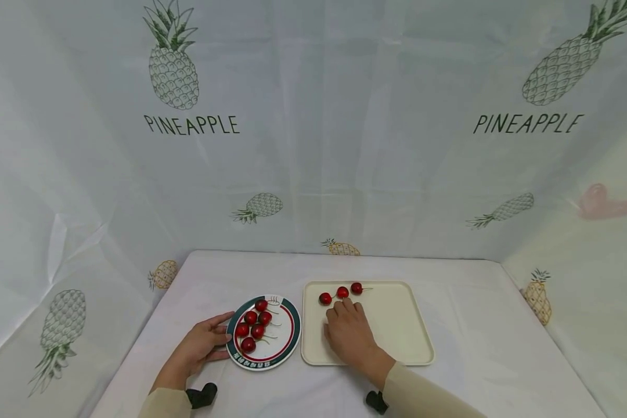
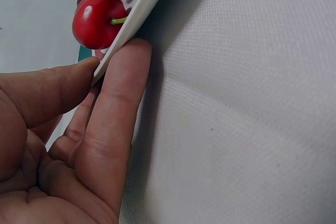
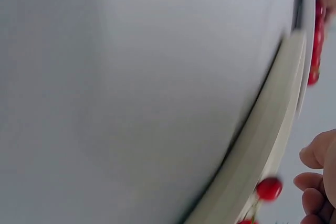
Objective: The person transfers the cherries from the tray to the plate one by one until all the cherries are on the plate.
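Note:
My left hand point(image 1: 201, 343) holds the left rim of a round plate point(image 1: 292, 328) with a green border and red ring. In the left wrist view the thumb lies over the rim point(image 2: 137, 22) and a finger supports it from below. Several red cherries point(image 1: 258, 331) with stems lie on the plate's left half. Over a cream tray point(image 1: 397, 325), my right hand point(image 1: 350, 334) reaches with bent fingers towards three cherries at the back: a left cherry point(image 1: 325, 298), a middle cherry point(image 1: 342, 292) and a right cherry point(image 1: 356, 288). Its fingertips are near the middle one; contact cannot be told.
Plate and tray stand side by side on a white-covered table point(image 1: 470, 325). Behind it hangs a white curtain point(image 1: 345, 145) printed with pineapples. Dark straps show at the left wrist point(image 1: 202, 396) and right wrist point(image 1: 377, 402).

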### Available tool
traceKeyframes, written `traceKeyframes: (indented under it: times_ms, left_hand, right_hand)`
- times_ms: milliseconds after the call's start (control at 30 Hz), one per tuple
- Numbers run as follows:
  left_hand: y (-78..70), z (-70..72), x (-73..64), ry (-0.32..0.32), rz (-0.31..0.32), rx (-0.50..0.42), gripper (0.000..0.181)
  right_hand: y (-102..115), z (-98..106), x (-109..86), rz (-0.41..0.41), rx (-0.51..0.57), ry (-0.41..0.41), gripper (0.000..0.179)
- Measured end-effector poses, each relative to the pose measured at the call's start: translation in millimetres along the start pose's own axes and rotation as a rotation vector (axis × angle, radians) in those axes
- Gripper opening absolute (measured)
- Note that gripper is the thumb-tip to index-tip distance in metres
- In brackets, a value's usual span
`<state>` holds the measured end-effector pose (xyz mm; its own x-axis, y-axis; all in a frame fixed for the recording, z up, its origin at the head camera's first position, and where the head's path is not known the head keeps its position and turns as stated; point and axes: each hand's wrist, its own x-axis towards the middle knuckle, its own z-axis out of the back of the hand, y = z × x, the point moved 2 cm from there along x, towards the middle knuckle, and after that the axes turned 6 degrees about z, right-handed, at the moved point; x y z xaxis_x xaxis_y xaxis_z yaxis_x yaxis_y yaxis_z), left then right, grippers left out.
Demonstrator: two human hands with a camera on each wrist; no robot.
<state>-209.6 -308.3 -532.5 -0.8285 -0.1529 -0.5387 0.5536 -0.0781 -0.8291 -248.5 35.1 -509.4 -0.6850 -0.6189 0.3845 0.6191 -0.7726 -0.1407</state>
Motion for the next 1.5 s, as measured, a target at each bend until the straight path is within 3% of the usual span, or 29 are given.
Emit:
traceKeyframes:
  times_ms: [267, 467, 933, 1500]
  left_hand:
    - [-1.8, -1.4, -1.3, -0.004, -0.005, 0.008, 0.056]
    - [-2.2, -0.6, -1.4, -0.005, -0.003, 0.010, 0.055]
    - [-2.6, -1.8, -2.4, -0.014, -0.006, 0.015, 0.056]
    - [-3.1, -3.0, -3.0, -0.019, -0.014, 0.028, 0.055]
  right_hand:
    - [-55.7, 0.3, -16.6, -0.068, -0.028, -0.047, 0.018]
    - [-77.6, 4.3, -16.1, -0.078, -0.046, -0.088, 0.023]
    - [-73.6, -4.5, -5.1, -0.010, -0.033, -0.017, 0.027]
    - [-68.9, -16.4, -0.4, -0.013, -0.064, 0.034, 0.028]
